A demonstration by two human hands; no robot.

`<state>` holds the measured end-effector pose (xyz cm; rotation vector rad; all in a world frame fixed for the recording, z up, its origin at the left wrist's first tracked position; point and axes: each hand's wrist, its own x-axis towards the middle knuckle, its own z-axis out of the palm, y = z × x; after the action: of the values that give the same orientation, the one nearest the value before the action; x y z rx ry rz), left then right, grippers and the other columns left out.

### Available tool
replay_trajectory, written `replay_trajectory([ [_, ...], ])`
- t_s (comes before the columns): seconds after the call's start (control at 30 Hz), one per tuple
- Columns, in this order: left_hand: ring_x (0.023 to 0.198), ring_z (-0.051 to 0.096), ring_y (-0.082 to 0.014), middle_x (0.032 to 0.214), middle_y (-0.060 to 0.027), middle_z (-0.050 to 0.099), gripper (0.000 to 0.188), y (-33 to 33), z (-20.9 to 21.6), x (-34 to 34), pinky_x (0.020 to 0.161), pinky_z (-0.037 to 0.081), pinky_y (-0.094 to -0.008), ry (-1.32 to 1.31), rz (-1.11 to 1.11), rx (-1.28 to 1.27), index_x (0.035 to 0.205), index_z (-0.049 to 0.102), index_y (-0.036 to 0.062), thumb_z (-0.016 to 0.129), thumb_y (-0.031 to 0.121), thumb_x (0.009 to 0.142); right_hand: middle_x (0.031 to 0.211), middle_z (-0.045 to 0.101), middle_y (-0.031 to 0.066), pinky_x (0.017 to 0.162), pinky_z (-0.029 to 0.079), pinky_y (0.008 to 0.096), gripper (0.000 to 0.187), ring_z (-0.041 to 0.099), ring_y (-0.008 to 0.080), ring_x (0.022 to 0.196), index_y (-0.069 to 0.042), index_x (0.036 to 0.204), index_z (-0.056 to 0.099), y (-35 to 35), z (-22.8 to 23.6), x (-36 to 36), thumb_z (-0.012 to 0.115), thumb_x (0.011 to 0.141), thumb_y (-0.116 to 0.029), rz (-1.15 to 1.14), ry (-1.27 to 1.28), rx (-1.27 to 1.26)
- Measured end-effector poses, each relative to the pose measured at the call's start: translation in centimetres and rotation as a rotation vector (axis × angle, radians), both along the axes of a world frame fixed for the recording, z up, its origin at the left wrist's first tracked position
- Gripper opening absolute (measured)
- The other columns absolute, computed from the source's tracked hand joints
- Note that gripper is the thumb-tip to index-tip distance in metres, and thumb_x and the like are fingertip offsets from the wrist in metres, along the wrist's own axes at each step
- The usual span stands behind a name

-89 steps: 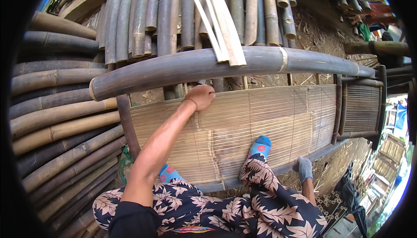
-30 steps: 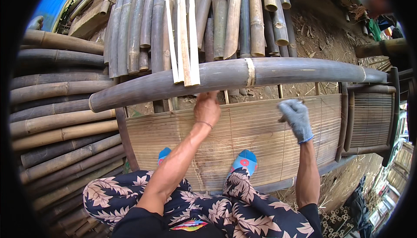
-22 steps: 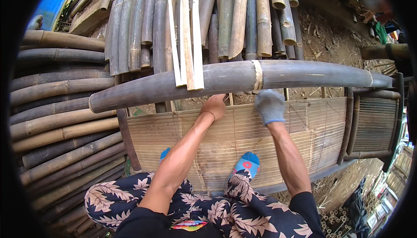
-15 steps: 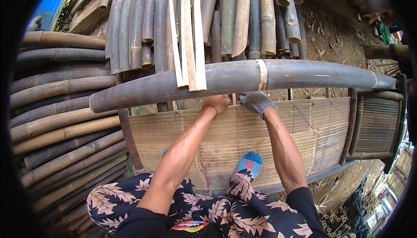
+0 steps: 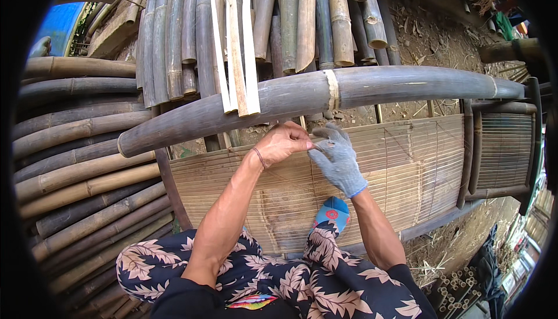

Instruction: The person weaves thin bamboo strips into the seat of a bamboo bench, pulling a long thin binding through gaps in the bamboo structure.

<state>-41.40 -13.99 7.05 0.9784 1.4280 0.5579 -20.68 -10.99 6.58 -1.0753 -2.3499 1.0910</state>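
Bamboo slats already fill the woven panel (image 5: 407, 162) from edge to edge, so the weave looks largely finished. Just below the thick pole (image 5: 325, 95), the bare left hand (image 5: 282, 143) pinches something thin at the panel's top edge; the gloved right hand (image 5: 337, 159) meets it, fingers curled narrow. Edge work seems left.
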Motion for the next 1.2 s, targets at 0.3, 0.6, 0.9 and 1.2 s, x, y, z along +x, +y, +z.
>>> replay_trajectory([
  [0.3,0.107,0.062,-0.0276,0.110,-0.0129,0.067,0.026,-2.2,-4.1,4.4,0.106,0.041,-0.0446,0.730,-0.187,0.678,0.109,0.068,0.0085,0.064,0.028,0.092,0.050,0.034,-0.0043,0.064,0.048,0.0291,0.036,0.034,0.0072,0.043,-0.013,0.070,0.046,-0.9,13.2,22.6,0.045,0.104,-0.022,-0.755,1.340,-0.540],
  [0.6,0.093,0.056,-0.0205,0.086,-0.0034,0.054,0.010,-7.4,4.1,15.1,0.090,0.046,-0.0413,0.212,-0.570,1.075,0.084,0.061,0.0105,0.062,0.019,0.079,0.079,0.067,0.0089,0.058,0.049,0.0315,0.047,0.060,0.0167,0.062,-0.002,0.096,0.066,0.8,2.9,5.9,0.053,0.098,-0.047,-0.230,-0.120,-1.056],
  [0.9,0.108,0.058,-0.0328,0.109,-0.0178,0.062,0.039,-1.9,-4.2,1.9,0.107,0.032,-0.0484,0.736,-0.044,0.005,0.116,0.061,0.0015,0.040,0.030,0.103,0.097,0.072,0.0101,0.111,0.039,0.0469,0.035,0.064,0.0216,0.073,-0.005,0.078,0.069,6.0,6.2,6.5,0.045,0.098,-0.021,-0.305,1.396,-1.025],
  [1.2,0.104,0.058,-0.0272,0.096,-0.0082,0.068,0.037,-3.5,-6.4,1.8,0.103,0.026,-0.0537,0.674,-0.191,0.076,0.096,0.067,0.0102,0.037,0.030,0.105,0.082,0.067,0.0239,0.067,0.052,0.0515,0.047,0.065,0.0428,0.071,-0.004,0.078,0.067,-1.0,3.0,6.1,0.046,0.100,-0.041,0.258,-0.617,-0.445],
])
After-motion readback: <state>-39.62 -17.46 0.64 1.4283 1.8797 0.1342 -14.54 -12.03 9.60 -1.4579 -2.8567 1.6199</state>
